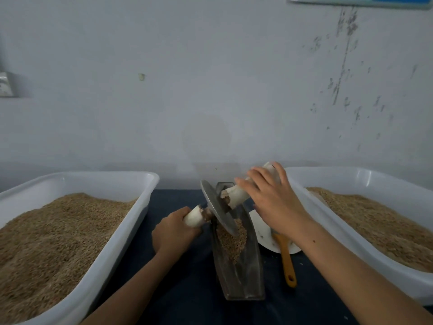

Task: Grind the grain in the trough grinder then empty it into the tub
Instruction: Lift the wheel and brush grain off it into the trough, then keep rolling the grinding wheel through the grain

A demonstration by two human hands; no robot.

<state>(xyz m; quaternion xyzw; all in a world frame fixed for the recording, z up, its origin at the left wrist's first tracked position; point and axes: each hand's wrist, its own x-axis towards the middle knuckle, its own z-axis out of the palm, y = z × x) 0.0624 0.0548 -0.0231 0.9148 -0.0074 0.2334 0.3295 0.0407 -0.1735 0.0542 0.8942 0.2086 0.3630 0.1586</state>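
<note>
— Any writing, labels, numbers in view?

— None legible. Blue-edged sign [360, 1] at the top right of the wall [210, 78], cut off by the frame edge; no characters show on the visible strip.

— The fitting at the far left?

— Pale wall plate [5, 84], possibly a switch or socket; blurred, no marking readable.

— Tubs, grinder, brush?

— Left tub [77, 179] and right tub [351, 174]: plain white rims, no brand. Trough grinder [243, 285] and its metal wheel [215, 205]: bare, no stamp seen. Orange brush handle [287, 261]: no print.
</note>
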